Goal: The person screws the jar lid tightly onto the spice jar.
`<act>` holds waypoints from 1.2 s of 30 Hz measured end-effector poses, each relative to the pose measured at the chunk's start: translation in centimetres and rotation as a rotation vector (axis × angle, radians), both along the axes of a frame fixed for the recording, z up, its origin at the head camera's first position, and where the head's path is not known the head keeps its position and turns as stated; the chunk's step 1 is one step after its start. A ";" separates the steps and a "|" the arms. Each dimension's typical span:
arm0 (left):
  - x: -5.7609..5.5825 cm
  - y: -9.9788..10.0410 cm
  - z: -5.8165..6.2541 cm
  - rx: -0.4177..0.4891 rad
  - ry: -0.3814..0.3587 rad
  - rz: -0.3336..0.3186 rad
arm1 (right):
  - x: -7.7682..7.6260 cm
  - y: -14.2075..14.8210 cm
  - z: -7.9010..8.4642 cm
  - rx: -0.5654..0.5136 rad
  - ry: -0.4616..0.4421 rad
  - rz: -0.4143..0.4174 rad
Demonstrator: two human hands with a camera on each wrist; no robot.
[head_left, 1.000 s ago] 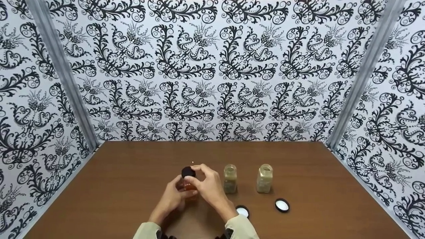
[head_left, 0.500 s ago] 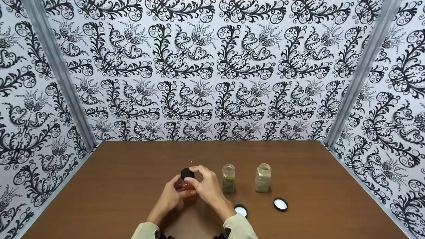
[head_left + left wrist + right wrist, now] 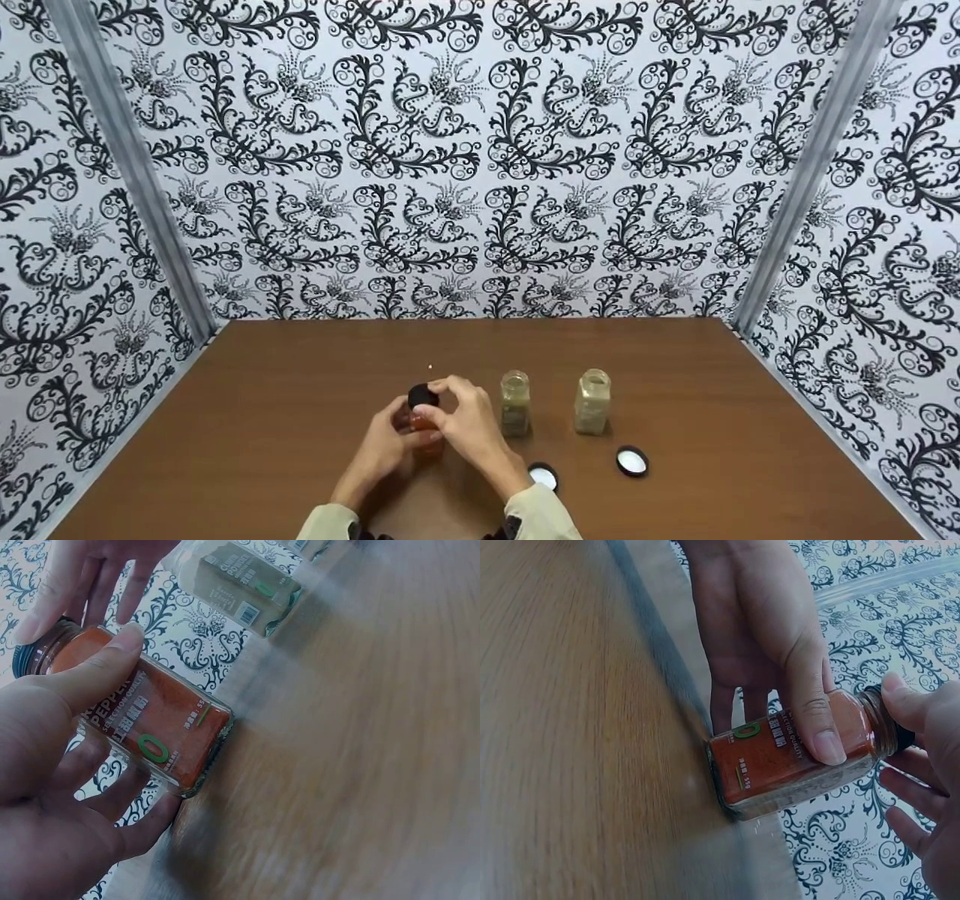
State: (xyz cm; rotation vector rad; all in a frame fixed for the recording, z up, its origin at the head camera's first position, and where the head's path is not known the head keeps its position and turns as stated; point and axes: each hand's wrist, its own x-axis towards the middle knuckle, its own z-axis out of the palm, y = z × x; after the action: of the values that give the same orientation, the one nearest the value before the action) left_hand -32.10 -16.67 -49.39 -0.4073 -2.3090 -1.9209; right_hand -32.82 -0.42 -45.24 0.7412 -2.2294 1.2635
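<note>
My left hand (image 3: 384, 446) grips the body of a glass spice jar (image 3: 180, 727) filled with red-orange powder, its thumb lying across the printed label. The jar stands upright, its base right at the tabletop. At its neck sits a black lid (image 3: 422, 396), which my right hand (image 3: 469, 420) pinches between thumb and fingers. In the right wrist view, the right thumb presses the side of the black lid (image 3: 896, 720). To the right of the hands stand two lidless jars, a greenish one (image 3: 515, 409) and a paler one (image 3: 592, 405).
Two black lids with white insides lie upturned on the brown table (image 3: 300, 375), a nearer lid (image 3: 543, 476) by the right wrist and another lid (image 3: 632, 461) farther right. Patterned black-and-white walls (image 3: 480, 150) enclose the table at the back and sides.
The view has shifted slightly. Both hands keep their places on the jar and lid, with only slight movement of the right fingers at the lid.
</note>
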 end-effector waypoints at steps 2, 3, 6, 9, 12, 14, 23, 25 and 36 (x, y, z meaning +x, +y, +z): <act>0.0 0.0 0.0 0.002 -0.002 0.000 | 0.1 0.0 0.0 0.007 0.002 -0.006; 0.1 0.0 0.0 0.001 -0.003 0.000 | 0.1 0.0 0.0 0.008 -0.001 -0.008; 0.0 0.0 0.0 -0.003 -0.005 0.004 | 0.1 0.0 0.1 0.004 -0.013 -0.002; -0.1 0.0 0.0 -0.016 -0.003 0.006 | 0.1 0.1 0.0 -0.005 -0.023 0.007; -0.1 -0.1 0.0 -0.020 -0.004 0.004 | -0.1 0.1 -0.2 -0.016 -0.015 0.017; 0.1 -0.1 0.0 -0.015 -0.004 -0.006 | -0.1 0.1 -0.3 -0.022 0.003 0.025; 0.2 0.0 0.1 0.075 -0.033 -0.040 | -0.1 0.0 -0.4 -0.040 0.062 0.059; 0.2 0.0 0.1 0.081 -0.036 -0.039 | 0.0 0.0 -0.3 -0.041 0.050 0.066; 0.2 0.0 0.1 0.037 -0.008 -0.008 | 0.2 -0.1 -0.2 -0.050 -0.050 0.033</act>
State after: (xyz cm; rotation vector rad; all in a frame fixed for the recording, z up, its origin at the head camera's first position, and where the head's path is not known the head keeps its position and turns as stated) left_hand -31.93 -16.67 -49.29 -0.4062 -2.2766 -1.9684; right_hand -32.65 -0.48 -45.44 0.7384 -2.2246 1.3632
